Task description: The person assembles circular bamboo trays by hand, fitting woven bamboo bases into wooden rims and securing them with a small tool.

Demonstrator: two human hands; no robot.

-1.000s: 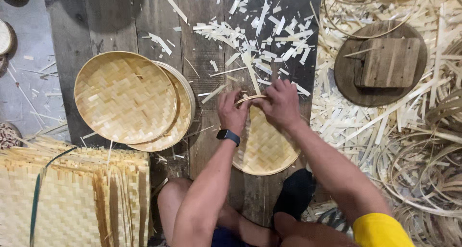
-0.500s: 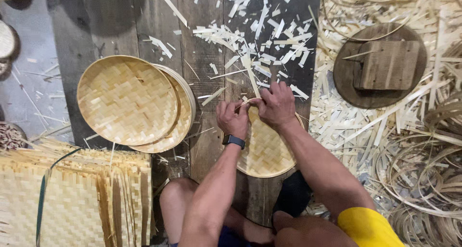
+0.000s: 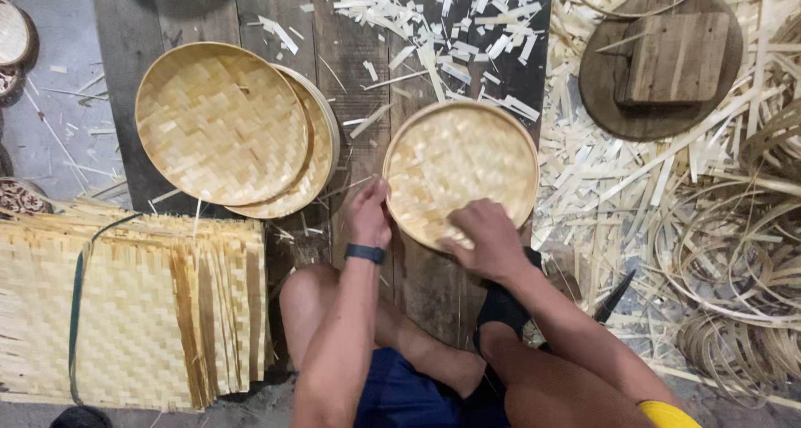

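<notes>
A round woven bamboo tray (image 3: 467, 157) lies flat on the dark wooden planks in front of me. My left hand (image 3: 369, 213), with a dark band on its wrist, grips the tray's near left rim. My right hand (image 3: 484, 238) rests on the near edge of the tray, fingers curled over the weave. To the left sits a stack of two finished woven trays (image 3: 225, 128), the upper one overlapping the lower.
A pile of flat woven bamboo mats (image 3: 125, 311) lies at the lower left. Cut bamboo scraps (image 3: 450, 19) litter the planks ahead. A round wooden block with a square board (image 3: 663, 61) sits at the upper right, beside coiled bamboo strips (image 3: 734, 261).
The tray was tilted and half hidden under both hands at its far rim; now it lies flat and fully visible, and both hands have shifted to its near edge.
</notes>
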